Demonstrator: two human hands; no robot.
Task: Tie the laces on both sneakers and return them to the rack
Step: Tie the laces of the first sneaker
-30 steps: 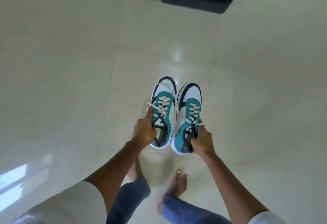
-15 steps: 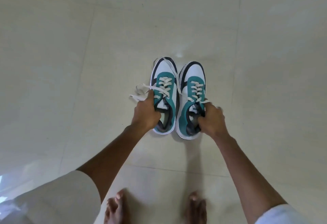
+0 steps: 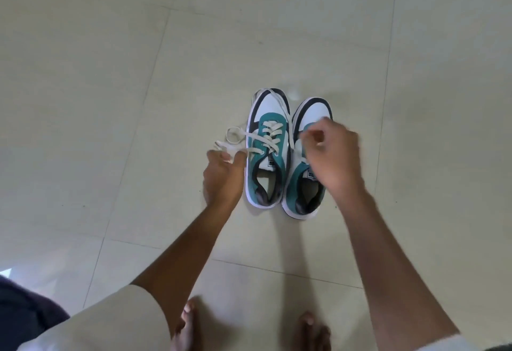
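Sneakers (image 3: 288, 154) sit side by side; left hand (image 3: 221, 176) pinches a lace (image 3: 235, 140), right hand (image 3: 329, 154) blurred, grip unclear.

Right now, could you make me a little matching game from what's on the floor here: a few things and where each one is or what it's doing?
Things:
1. left sneaker
2. right sneaker
3. left hand
4. bare feet

States:
A. partly covered by the right hand
B. at the bottom edge of the view
C. loose laces trailing off to one side
D. fingers at the trailing lace ends

Pairs: 1-C, 2-A, 3-D, 4-B
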